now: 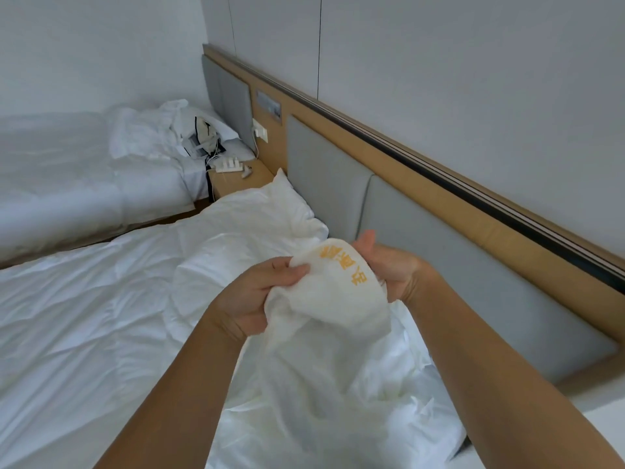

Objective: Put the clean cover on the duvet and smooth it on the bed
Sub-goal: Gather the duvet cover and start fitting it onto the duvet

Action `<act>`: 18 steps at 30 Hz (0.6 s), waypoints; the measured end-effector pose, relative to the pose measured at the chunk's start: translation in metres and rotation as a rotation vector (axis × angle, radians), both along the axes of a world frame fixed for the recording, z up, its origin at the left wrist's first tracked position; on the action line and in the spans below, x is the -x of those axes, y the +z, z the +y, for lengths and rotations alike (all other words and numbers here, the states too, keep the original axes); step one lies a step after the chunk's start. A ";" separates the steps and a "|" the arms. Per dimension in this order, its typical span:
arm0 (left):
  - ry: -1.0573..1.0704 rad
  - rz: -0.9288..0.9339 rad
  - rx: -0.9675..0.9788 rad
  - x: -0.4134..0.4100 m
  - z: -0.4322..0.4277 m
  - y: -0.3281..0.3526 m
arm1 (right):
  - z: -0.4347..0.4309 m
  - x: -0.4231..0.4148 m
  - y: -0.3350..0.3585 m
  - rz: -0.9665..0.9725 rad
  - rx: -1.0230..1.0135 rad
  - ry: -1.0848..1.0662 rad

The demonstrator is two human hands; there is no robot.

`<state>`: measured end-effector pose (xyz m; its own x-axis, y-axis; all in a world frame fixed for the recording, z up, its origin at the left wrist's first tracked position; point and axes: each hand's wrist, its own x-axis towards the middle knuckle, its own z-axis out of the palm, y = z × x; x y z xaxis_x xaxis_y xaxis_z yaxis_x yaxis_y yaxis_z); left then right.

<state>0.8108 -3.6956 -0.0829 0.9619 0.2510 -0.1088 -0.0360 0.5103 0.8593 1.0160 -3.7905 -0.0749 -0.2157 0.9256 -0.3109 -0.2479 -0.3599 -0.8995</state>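
A white duvet cover [324, 333] with orange embroidered characters hangs bunched between both hands above the near bed. My left hand [257, 292] grips its left edge, thumb pinched over the fabric. My right hand [389, 265] holds the right side of the same bunch, fingers behind the cloth. The white quilted duvet [84, 333] lies spread across the near bed, wrinkled, with a folded-back corner [267, 211] near the headboard. The rest of the cover trails down onto the bed below my forearms.
A grey padded headboard [439, 258] with wood trim runs along the right wall. A wooden nightstand [236, 179] with a white power strip stands between the beds. The far bed [84, 170] carries crumpled white linen and a dark-edged bag.
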 end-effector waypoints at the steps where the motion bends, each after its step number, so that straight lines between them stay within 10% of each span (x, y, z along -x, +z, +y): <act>1: 0.029 0.004 0.000 -0.001 0.003 -0.003 | 0.002 -0.003 -0.007 -0.004 -0.039 -0.023; 8: 0.134 0.053 -0.015 -0.014 0.005 -0.029 | 0.023 -0.027 -0.035 0.138 -0.196 0.157; 18: 0.377 0.106 0.069 -0.079 0.017 -0.033 | 0.046 -0.067 -0.038 0.192 0.051 -0.365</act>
<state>0.8893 -3.6790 -0.1163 0.7862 0.5732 -0.2309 -0.1451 0.5344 0.8327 1.0829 -3.7447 -0.1128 0.0652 0.9365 -0.3447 -0.5290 -0.2604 -0.8077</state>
